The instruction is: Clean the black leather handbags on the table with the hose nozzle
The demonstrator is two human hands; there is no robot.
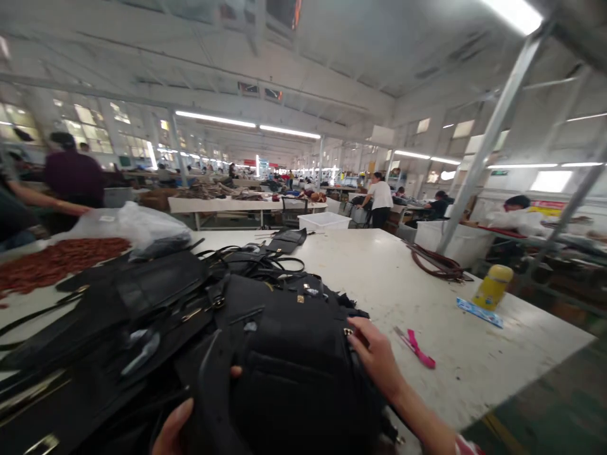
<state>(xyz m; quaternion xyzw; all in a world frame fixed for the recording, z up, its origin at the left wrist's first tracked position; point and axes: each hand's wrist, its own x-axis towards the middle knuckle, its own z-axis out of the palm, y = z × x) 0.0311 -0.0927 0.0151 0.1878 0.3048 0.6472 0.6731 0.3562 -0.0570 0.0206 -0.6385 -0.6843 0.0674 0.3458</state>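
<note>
A black bag with gold fittings lies at the near edge of a white worktable, on top of a heap of more black bags and straps. My left hand grips the bag's near left side from below, its thumb over a strap. My right hand holds the bag's right side, fingers curled around the edge by a gold fitting.
Pink snips, a yellow bottle, a blue strip and brown straps lie on the table's right part. A pile of brown pieces and a plastic bag sit at left. Other people work nearby.
</note>
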